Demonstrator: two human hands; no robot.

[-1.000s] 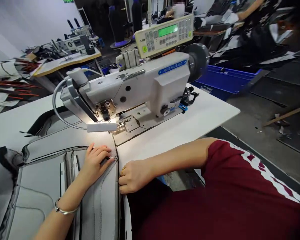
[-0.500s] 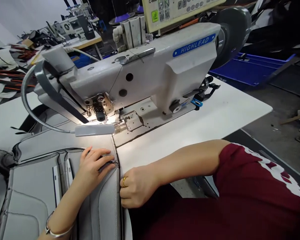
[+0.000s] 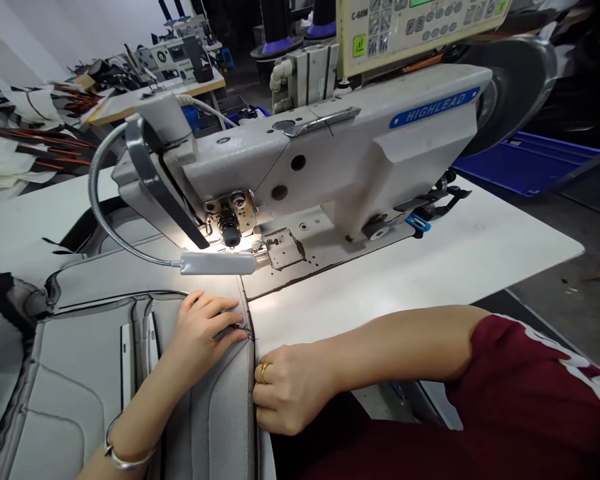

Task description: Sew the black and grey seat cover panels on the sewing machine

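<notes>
A grey padded fabric cover with dark-edged seams lies under the head of a sewing machine. My left hand rests on the cover, fingers spread, its thumb and forefinger at the dark edge beside a small tuft of thread. Lower along that same edge, my right hand, with a gold ring, is closed with its fingers curled round the border. Its fingertips are hidden. The needle area is mostly hidden behind the lit lamp. A metal bracelet circles my left wrist.
The white tabletop extends right of the cover. A control panel and thread cones stand behind the machine. Stacked fabric pieces lie at left, another sewing machine stands farther back, and a blue bin is at right.
The view has shifted, so machine, cover and hands all appear farther right and mostly lower. Both hands keep nearly the same places on the cover's edge.
</notes>
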